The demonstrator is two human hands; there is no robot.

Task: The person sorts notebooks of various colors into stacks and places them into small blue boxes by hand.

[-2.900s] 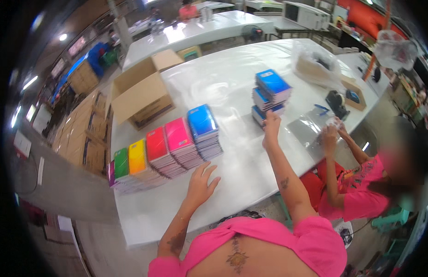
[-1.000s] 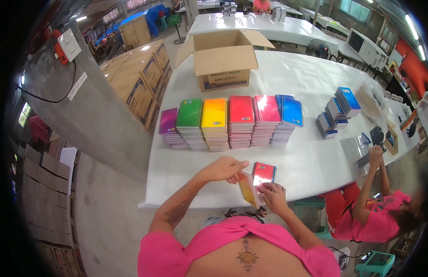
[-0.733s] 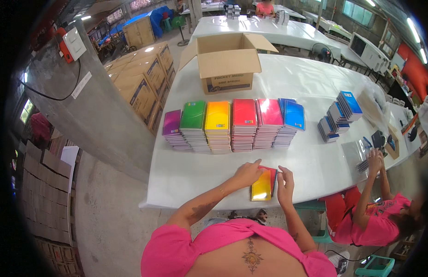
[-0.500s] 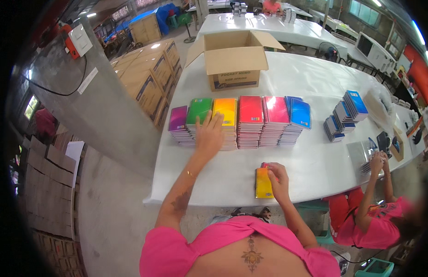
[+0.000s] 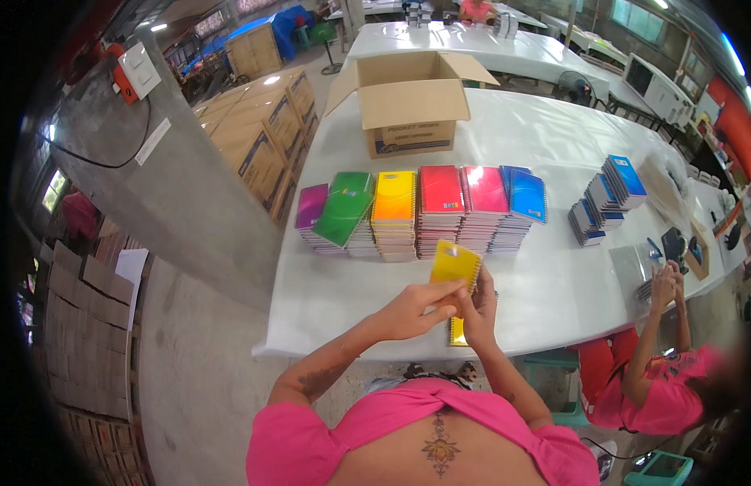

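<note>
Both hands meet over the near edge of a white table. My left hand and my right hand together hold up a yellow spiral notebook, tilted toward me. Under them another yellow notebook lies flat on the table. Beyond stand side-by-side stacks of spiral notebooks: purple, green with its top one lying askew, yellow, red, pink and blue.
An open cardboard box stands at the table's far side. Smaller blue notebook stacks sit to the right. A seated person in pink works at the right end. A concrete pillar and cartons are on the left.
My left hand reached to the green stack, then came back. Both hands now hold a yellow notebook raised above the one lying on the table.
</note>
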